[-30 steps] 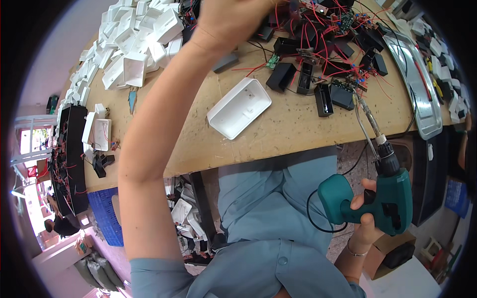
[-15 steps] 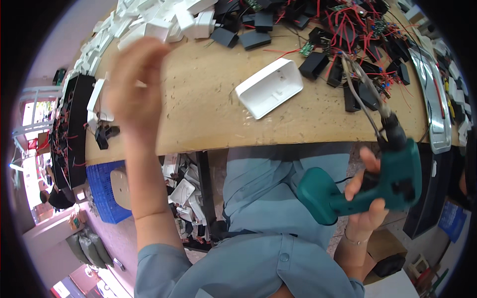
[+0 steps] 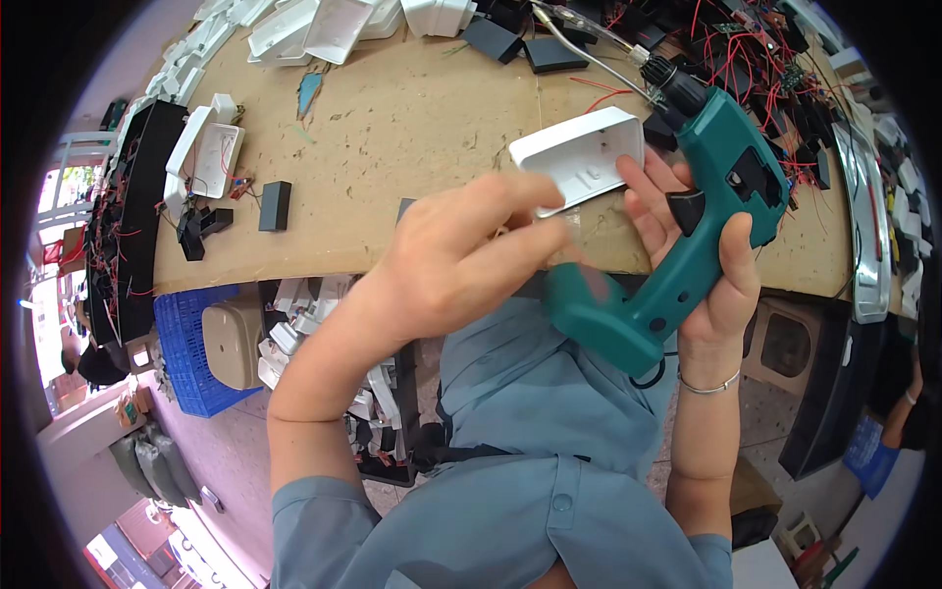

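A green pistol-shaped soldering gun (image 3: 677, 285) with a black collar and thin metal tubes at its front rests in my right hand (image 3: 714, 312). The thumb presses one side of the grip; the other fingers stretch out beyond it. My left hand (image 3: 451, 250) hovers left of the gun's foot, its fingers bent and smeared at the tips. Whether it holds anything is hidden. Just beyond both hands lies a white open plastic box (image 3: 549, 157), hollow side up, partly covered by fingers. A dark piece (image 3: 404, 207) peeks out behind my left knuckles.
White casings (image 3: 334, 29) are heaped at the far left. Black boxes with red wires (image 3: 736, 59) pile up at the far right. A small black block (image 3: 276, 206) and an open white casing (image 3: 214, 162) lie on the left. A metal tray (image 3: 863, 226) stands along the right edge.
My left hand has come from the left side of the table to the middle, near the gun. The soldering gun has moved up and tilted, its tubes now pointing to the upper left.
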